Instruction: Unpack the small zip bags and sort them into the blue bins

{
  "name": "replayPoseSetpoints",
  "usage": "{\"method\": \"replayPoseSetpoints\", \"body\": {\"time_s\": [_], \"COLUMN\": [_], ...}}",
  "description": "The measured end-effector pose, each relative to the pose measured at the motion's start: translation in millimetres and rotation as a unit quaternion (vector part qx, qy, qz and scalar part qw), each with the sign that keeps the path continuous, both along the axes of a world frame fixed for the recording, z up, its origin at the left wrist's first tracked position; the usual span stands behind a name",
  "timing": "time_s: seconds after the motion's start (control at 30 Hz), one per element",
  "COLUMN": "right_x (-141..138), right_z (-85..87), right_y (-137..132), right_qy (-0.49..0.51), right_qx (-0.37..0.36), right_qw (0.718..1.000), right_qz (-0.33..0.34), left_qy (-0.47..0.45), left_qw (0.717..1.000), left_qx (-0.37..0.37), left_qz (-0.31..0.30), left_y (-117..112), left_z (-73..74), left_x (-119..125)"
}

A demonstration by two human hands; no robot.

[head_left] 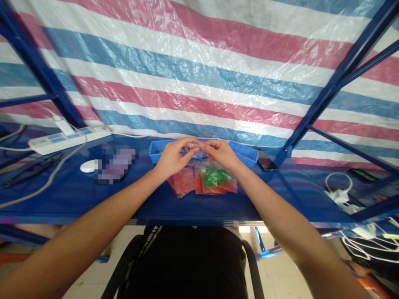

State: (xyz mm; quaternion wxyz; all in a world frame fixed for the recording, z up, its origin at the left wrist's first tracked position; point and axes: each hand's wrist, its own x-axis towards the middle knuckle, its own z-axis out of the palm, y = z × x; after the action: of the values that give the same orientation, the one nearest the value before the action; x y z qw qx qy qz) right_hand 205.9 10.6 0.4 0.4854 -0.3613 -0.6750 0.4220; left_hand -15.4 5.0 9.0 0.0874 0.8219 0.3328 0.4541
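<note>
- The left hand (172, 158) and right hand (220, 153) meet fingertip to fingertip above the table (75, 195), just in front of the blue tray (249, 153).
- Both sets of fingers are pinched closed on a small clear item (195, 146) held between them; what it is cannot be told.
- Below the hands lie red packets (184, 182) in a loose pile, and a green packet (216, 176) rests on top at the right.
- A phone (267, 161) lies just right of the tray.
- A power strip (67, 139) and a white mouse (88, 166) sit well off to the left.
- A white cable (338, 189) is coiled far right.
</note>
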Motion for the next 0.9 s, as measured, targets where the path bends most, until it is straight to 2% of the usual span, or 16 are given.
{"method": "replayPoseSetpoints", "body": {"time_s": [0.1, 0.2, 0.37, 0.57, 0.63, 0.8, 0.9], "right_x": [-0.4, -1.5, -2.4, -3.4, -3.9, -5.0, -5.8], "right_z": [0.2, 0.6, 1.9, 3.0, 2.6, 3.4, 4.1], "right_y": [0.3, 0.2, 0.5, -1.1, -0.9, -1.9, -4.3], "right_qy": [-0.001, 0.011, 0.082, 0.103, 0.087, 0.038, 0.028], "right_qx": [-0.005, -0.017, -0.065, -0.116, -0.098, 0.019, 0.049], "right_qw": [1.0, 1.0, 0.994, 0.987, 0.991, 0.998, 0.998], "right_qz": [0.001, -0.003, -0.003, 0.036, 0.031, -0.047, -0.018], "left_qy": [0.003, 0.02, 0.049, 0.034, 0.021, 0.004, -0.003], "left_qw": [1.0, 0.999, 0.993, 0.989, 0.99, 0.996, 0.999], "left_qx": [-0.002, 0.03, 0.087, 0.128, 0.126, 0.092, 0.039], "left_qz": [0.001, -0.006, -0.058, -0.065, -0.063, -0.02, -0.003], "left_y": [0.0, 0.7, 3.1, 6.0, 6.3, 4.3, 1.9], "left_z": [0.0, 0.7, 2.0, 0.6, 0.6, 2.0, 2.4], "left_x": [-0.3, -0.6, 0.3, -0.6, -1.6, -2.0, -1.2]}}
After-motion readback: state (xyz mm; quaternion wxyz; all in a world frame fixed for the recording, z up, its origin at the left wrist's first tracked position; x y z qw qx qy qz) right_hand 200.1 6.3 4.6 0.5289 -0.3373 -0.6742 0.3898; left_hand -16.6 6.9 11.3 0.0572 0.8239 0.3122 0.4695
